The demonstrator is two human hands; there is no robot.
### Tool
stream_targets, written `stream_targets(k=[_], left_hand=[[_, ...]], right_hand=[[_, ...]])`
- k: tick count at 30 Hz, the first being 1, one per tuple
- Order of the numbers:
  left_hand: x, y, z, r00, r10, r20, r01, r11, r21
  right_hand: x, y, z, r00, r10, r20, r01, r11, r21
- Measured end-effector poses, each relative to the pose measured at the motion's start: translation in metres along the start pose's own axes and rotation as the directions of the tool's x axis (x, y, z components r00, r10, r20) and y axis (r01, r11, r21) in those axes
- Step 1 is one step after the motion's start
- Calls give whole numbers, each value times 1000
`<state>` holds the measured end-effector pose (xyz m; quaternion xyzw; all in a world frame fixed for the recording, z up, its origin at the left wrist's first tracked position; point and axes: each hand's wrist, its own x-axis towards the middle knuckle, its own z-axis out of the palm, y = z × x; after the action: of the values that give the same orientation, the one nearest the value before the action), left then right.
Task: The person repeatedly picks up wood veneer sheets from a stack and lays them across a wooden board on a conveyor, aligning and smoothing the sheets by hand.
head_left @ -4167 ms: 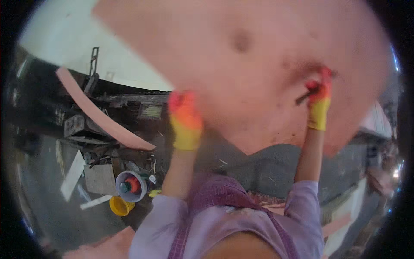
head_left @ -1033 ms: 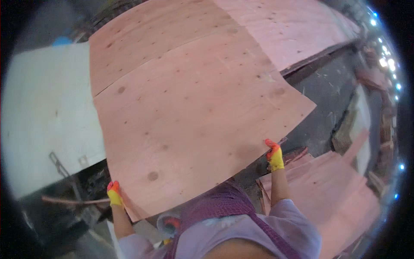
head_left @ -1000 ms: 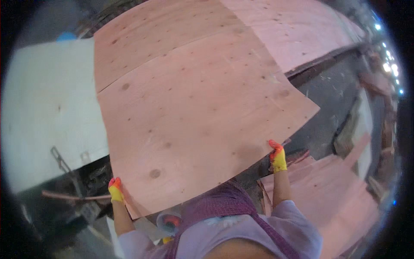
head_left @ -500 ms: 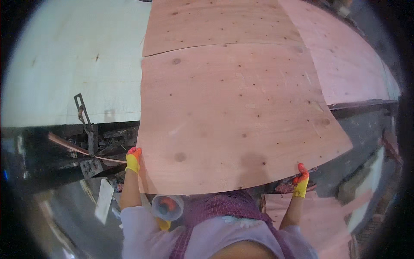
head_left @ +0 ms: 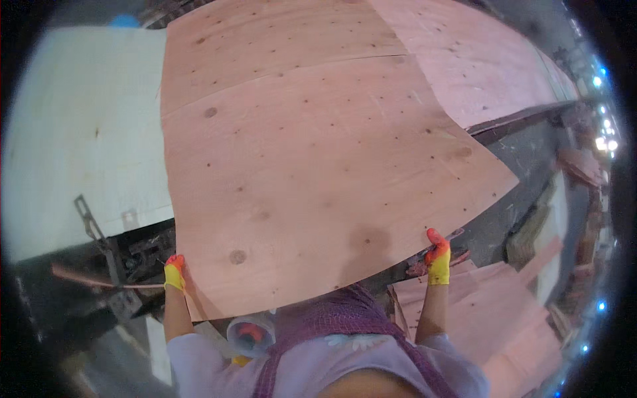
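Okay, so the main thing here is a big pinkish, knotty wood veneer sheet [head_left: 298,192], and it lies right in front of the person, broad face up, bottom edge just by the purple apron [head_left: 338,313]. Both hands are gloved and closed on it. The left hand [head_left: 175,272] pinches the left edge of that sheet close to its near corner, and the right hand [head_left: 438,257] grips the near edge well to the right, thumb on top; whatever the fingers do underneath is hidden. My guess is the wide spacing keeps something that floppy from sagging or twisting, since the near part looks like it sticks out past any support. A thin dark piece pokes out past the right hand, but I can't tell what it is or whether it's held too. Beyond the sheet, across a thin seam, there's a similar far panel [head_left: 285,33], probably lined up to run on from it. Left of the sheet sits a whitish panel [head_left: 86,132] with a slotted metal bracket [head_left: 89,217] by its front edge. Below the sheet's near edge stands a bucket [head_left: 267,326] with something red inside, and a stack of veneer offcuts [head_left: 484,318] lies to the lower right of it.
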<state>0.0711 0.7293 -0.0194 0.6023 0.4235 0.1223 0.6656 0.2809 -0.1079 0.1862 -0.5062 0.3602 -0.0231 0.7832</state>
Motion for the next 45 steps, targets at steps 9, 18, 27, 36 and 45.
stream_targets(k=[9, 18, 27, 36, 45], left_hand=[[-1, 8, 43, 996, -79, -36, 82, 994, 76], [-35, 15, 56, 998, -4, -62, 5, 1000, 18], [-16, -11, 24, 982, 41, -182, -43, 999, -6], [-37, 29, 73, 981, -17, -192, 3, 997, -74], [-33, 56, 97, 995, 96, -13, -23, 361, 932]], right_hand=[[-12, -4, -8, 981, -166, -104, 160, 985, -64], [-29, -41, 11, 770, -521, 368, 587, 350, -731], [16, -21, -7, 889, -392, 238, 459, 763, -455], [1, 5, -28, 971, -213, 104, 237, 888, -394], [3, 34, -39, 997, -52, -56, 29, 934, -357]])
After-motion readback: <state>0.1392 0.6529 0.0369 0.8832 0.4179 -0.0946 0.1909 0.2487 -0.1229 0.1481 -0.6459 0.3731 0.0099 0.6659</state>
